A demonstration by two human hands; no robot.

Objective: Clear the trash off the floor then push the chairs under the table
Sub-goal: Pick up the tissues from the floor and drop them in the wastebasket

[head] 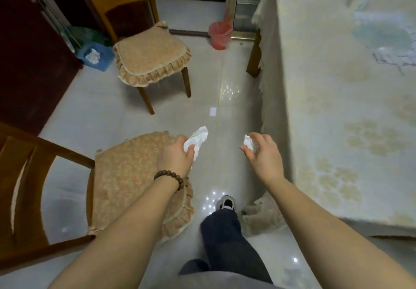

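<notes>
My left hand (175,156) grips a long crumpled white tissue (197,139) above the near chair's cushion edge. A small white paper wad (250,144) is pinched in my right hand (265,155), held beside the table's hanging cloth. On the tiled floor ahead lies a small white paper scrap (212,111). The near wooden chair (126,176) with a frilled cushion stands at my left, pulled out from the table (337,99). A second cushioned chair (149,58) stands farther back, also away from the table.
A red bin (220,35) stands on the floor at the back by a glass door frame. A blue box (95,56) with white paper in it sits at the back left near a dark cabinet. My leg and shoe (225,203) are on the floor between chair and table.
</notes>
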